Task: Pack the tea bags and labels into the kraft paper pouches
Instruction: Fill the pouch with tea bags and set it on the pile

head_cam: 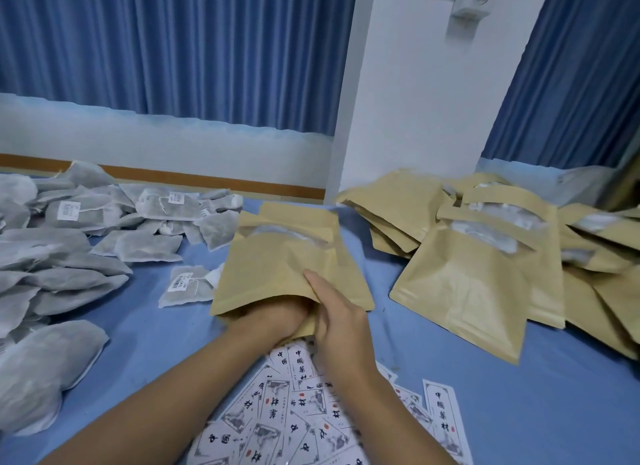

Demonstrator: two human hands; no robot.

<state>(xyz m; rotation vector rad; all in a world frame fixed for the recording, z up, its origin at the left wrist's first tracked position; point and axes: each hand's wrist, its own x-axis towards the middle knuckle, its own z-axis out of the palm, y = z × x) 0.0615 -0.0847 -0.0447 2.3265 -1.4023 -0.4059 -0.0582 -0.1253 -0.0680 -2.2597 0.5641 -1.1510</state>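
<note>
Your left hand [277, 318] is sunk in the mouth of the kraft paper pouch [277, 256], so its grip can't be told. Your right hand [341, 322] pinches the mouth's edge. The pouch runs 6 to 12 o'clock, mouth at 6. Labels [304, 412] lie at 6 under your wrists, and tea bags [69, 274] at 9, nearer your left.

Tan pouches [460, 284], grey tea bags [69, 277], blue cloth [485, 353].

Brightness: even, cool and fairly bright; no glare
Shadows: faint and soft-edged beneath the kraft pouch [287, 256]
Distortion: wide-angle bend; the curtain [173, 49] and pillar [415, 101] lean outward
Sharpness: near labels [277, 412] legible; far right corner smeared; slight softness overall
</note>
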